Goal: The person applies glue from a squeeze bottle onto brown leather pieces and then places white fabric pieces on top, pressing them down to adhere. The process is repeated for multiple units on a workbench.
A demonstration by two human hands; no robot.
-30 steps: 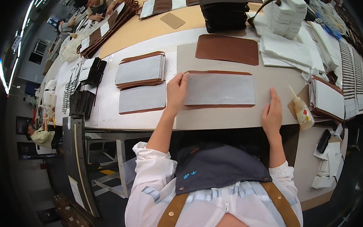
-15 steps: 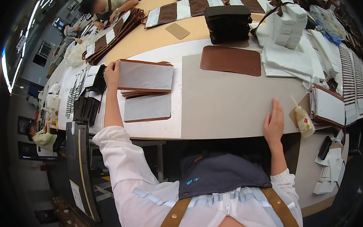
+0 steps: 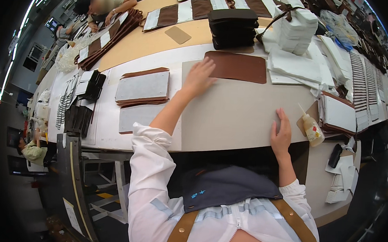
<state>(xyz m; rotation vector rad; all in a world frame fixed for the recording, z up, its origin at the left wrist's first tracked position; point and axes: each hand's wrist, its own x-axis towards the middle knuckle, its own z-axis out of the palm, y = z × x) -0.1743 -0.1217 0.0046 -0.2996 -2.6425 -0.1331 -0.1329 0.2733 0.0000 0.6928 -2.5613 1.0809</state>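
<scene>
My left hand point(image 3: 199, 77) reaches over the grey work mat point(image 3: 229, 118), fingers spread, at the left end of a brown leather panel point(image 3: 238, 67) with rounded corners. I cannot tell whether its fingertips touch the panel. My right hand point(image 3: 281, 132) rests on its edge near the front of the mat, fingers stretched out, holding nothing. Just right of it a glue bottle point(image 3: 312, 129) with a thin nozzle lies tilted. Left of the mat is a stack of brown leather panels with grey lining point(image 3: 142, 86), partly over a second lined panel point(image 3: 135, 118) that my left forearm covers in part.
Black folded pieces point(image 3: 232, 29) and white padded pieces point(image 3: 296, 32) are piled at the back. More lined panels point(image 3: 338, 112) lie at the right. Dark leather pieces point(image 3: 78, 119) stand at the left edge. A co-worker point(image 3: 105, 7) bends over brown pieces at the far left.
My left hand has left the lined panel stack and moved right to the brown leather panel. The top lined panel now lies down on the stack. My right hand stays in place.
</scene>
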